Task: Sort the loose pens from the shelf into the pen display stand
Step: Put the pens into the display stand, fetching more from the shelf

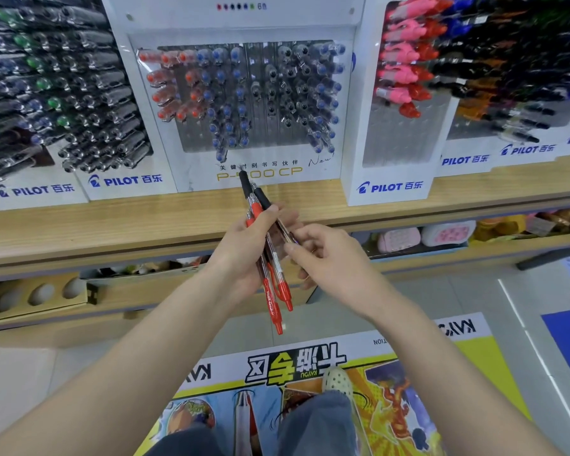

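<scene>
From my remote seat, the left hand (241, 255) sits just below centre with its fingers curled round a bundle of pens (270, 268), the thumb pressed across the barrels. The bundle runs from 12 o'clock down to 6: dark grip ends point up over the shelf (112, 222), and 2 red clip ends (282, 297) hang below the palm. I cannot tell how many pens are in the bundle.

The right hand (333, 261), just beside it at 3 o'clock, pinches a dark pen (282, 229) between thumb and forefinger. That pen lies tilted against the bundle, under the left thumb. The other fingers are loosely curled.

The pen display stand (195, 172) stands on the shelf at 12 o'clock from the hands. Red pens fill its slots at 9 o'clock, with blue beside them, black in the middle and blue again at 3 o'clock.
</scene>
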The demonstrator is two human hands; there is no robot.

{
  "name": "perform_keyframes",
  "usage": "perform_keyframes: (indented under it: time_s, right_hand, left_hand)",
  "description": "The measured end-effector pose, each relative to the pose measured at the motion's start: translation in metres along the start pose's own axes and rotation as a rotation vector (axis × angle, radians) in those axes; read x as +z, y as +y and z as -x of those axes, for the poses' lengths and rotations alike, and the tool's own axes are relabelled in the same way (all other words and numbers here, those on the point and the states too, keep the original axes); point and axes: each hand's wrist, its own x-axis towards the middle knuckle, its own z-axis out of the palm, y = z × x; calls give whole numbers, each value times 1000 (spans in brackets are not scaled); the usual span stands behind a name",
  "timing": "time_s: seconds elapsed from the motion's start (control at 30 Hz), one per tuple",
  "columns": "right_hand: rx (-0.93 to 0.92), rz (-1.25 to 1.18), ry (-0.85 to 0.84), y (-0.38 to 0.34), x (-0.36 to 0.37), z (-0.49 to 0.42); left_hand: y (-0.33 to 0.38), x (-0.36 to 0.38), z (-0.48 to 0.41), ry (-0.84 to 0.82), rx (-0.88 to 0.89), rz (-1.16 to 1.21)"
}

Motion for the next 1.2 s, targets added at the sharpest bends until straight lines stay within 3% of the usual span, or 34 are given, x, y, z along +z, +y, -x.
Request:
perform_keyframes:
  time_s: [0.2, 0.33, 0.53, 0.77, 1.2]
  right_hand:
    - [-111, 51, 302, -2, -21, 17]
    - [-140, 58, 435, -2, -52, 33]
    - [-140, 98, 628, -3, -115, 60]
    - [-187, 168, 867, 2, -163, 64]
    - [-443, 205, 942, 12, -173, 12]
  left_hand:
    - [-3, 14, 16, -2, -62, -265]
    - [-2, 40, 29, -91, -134, -346]
    - [-3, 89, 45, -173, -228, -324]
    - [-10, 132, 45, -215, -142, -369]
    - [-18, 162, 16, -171, -77, -357]
